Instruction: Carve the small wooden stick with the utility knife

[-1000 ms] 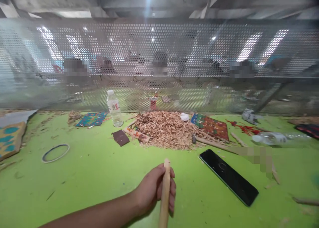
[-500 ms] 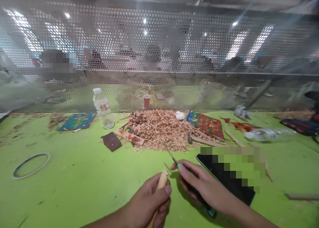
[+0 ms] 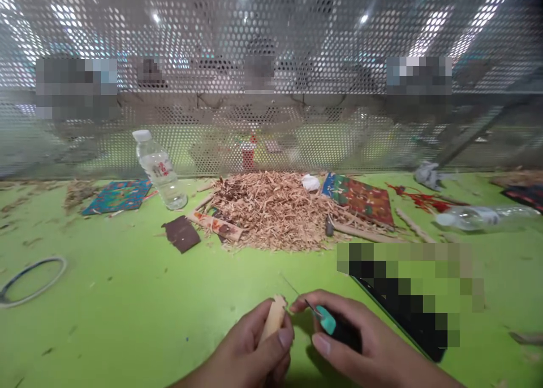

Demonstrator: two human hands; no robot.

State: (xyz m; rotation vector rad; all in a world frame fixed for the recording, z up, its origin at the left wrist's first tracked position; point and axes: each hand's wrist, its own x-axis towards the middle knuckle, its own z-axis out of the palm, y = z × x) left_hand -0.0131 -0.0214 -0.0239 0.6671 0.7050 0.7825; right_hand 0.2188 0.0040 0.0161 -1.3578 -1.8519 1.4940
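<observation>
Right hand (image 3: 374,336) has come in beside the left hand (image 3: 252,345) within the past second, fingers closed round a tool (image 3: 326,320). Left fingers clasp the stick (image 3: 274,319), long axis running forward, its tip just left of the right forefinger.

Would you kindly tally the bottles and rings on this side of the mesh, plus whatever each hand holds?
Standing bottle and lying bottle: 2
Ring: 1
Wooden stick in the left hand: 1
Teal-and-black-handled tool in the right hand: 1
Total: 5
</observation>
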